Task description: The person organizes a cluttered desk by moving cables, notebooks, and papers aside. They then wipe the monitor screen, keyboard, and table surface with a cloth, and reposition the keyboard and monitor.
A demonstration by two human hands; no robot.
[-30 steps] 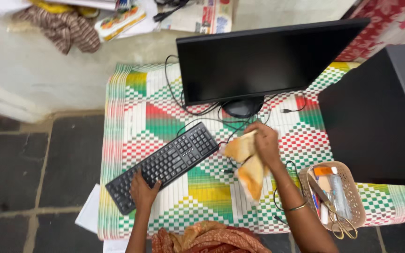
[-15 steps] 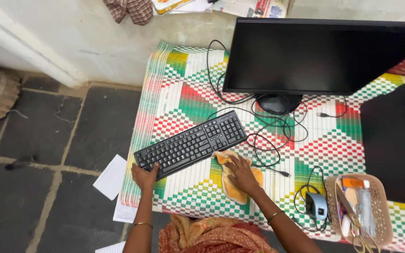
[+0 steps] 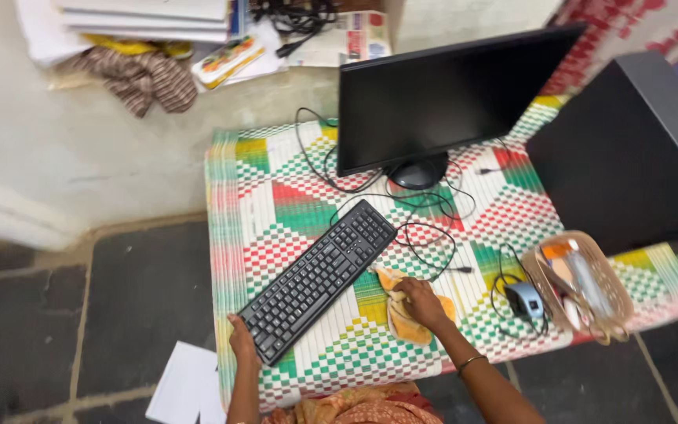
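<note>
From the head view, the right hand (image 3: pixel 420 302) presses flat on a crumpled orange-yellow cloth (image 3: pixel 399 318), fingers bent down together over it, holding it against the surface (image 3: pixel 308 157) covered in a woven red, green, yellow and white checked mat. The cloth lies just beside the right end of the long black computer keyboard (image 3: pixel 319 276), which sits slanted across the mat. The left hand (image 3: pixel 242 339) grips the keyboard's near left corner, fingers closed on its edge. Tangled black cables (image 3: pixel 425 228) run between the keyboard and the black flat monitor (image 3: pixel 453 94). Right of the cloth sit a small grey mouse (image 3: pixel 524 298) and a beige plastic basket (image 3: pixel 614 290).
</note>
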